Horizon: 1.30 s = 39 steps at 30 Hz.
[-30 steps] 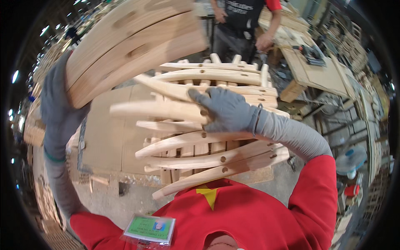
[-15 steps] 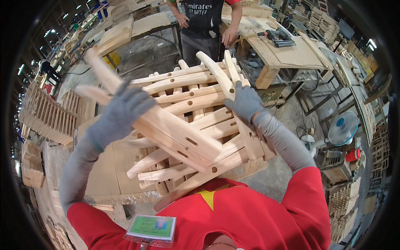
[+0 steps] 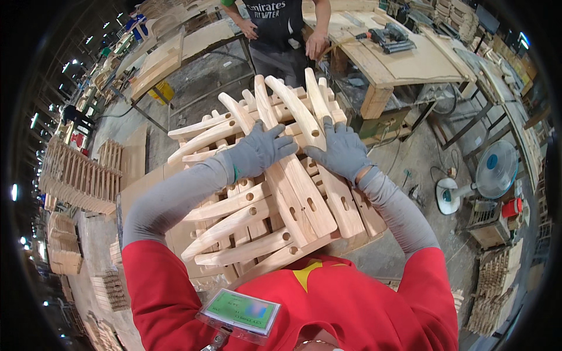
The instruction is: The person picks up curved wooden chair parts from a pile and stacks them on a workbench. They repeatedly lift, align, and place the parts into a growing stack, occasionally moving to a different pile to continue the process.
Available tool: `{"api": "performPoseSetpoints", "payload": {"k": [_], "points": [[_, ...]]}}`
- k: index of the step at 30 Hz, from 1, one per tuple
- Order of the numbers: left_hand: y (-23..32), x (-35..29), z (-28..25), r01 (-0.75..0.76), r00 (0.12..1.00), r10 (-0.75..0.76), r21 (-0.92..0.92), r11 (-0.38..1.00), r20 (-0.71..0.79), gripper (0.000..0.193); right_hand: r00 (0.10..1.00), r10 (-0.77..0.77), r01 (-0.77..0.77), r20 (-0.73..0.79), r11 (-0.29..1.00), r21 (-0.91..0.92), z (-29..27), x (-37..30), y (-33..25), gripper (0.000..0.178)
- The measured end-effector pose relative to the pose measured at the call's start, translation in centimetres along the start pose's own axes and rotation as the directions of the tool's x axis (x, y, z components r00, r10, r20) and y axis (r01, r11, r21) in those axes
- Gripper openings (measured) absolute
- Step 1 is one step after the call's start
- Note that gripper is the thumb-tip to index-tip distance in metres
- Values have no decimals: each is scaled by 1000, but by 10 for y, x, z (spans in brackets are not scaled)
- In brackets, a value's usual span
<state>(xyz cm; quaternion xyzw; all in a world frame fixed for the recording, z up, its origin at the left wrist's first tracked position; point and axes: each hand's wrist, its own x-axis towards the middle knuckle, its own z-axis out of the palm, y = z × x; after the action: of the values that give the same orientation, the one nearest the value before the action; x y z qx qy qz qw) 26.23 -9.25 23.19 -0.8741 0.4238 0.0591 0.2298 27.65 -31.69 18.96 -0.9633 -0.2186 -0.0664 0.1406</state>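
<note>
My left hand [image 3: 261, 151], in a grey glove, lies across a pair of pale curved wooden legs [image 3: 297, 196] with slots near their broad ends. Its fingers are stretched out and apart on the wood; the palm side is hidden. Just to the right, my right hand [image 3: 342, 151], gloved alike, rests on another slotted wooden leg [image 3: 341, 202], fingers spread and thumb toward the left. These legs point away from me, side by side, on top of a crosswise stack of similar curved pieces [image 3: 234, 225] with round holes.
Across the stack stands a person [image 3: 281, 35] in a dark shirt. A workbench [image 3: 410, 67] at the far right carries a power tool [image 3: 391, 38]. At right stand a fan [image 3: 496, 169] and a red container [image 3: 511, 207]; stacked wooden parts [image 3: 79, 175] are at left.
My left hand has moved right and brought its pair of legs down onto the stack, beside the ones under my right hand. The right hand has stayed nearly in place.
</note>
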Motion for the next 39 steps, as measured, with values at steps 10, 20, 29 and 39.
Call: {"api": "performPoseSetpoints", "payload": {"k": [10, 20, 29, 39], "points": [[24, -6, 10, 3, 965, -22, -74, 997, -261, 52, 999, -19, 19, -38, 1000, 6, 3, 1, -3, 83], [54, -11, -1, 9, 976, -16, -36, 999, -217, 47, 1000, 31, -31, 0, 996, 79, 1, 16, -5, 84], [88, -21, -11, 230, 962, -242, -101, 968, -129, 70, 991, -55, 33, 119, 983, 181, -15, 11, 0, 83], [117, -37, -8, 202, 950, -291, -491, 847, -111, 86, 994, -107, 90, 16, 901, 425, -14, -95, 33, 77]]}}
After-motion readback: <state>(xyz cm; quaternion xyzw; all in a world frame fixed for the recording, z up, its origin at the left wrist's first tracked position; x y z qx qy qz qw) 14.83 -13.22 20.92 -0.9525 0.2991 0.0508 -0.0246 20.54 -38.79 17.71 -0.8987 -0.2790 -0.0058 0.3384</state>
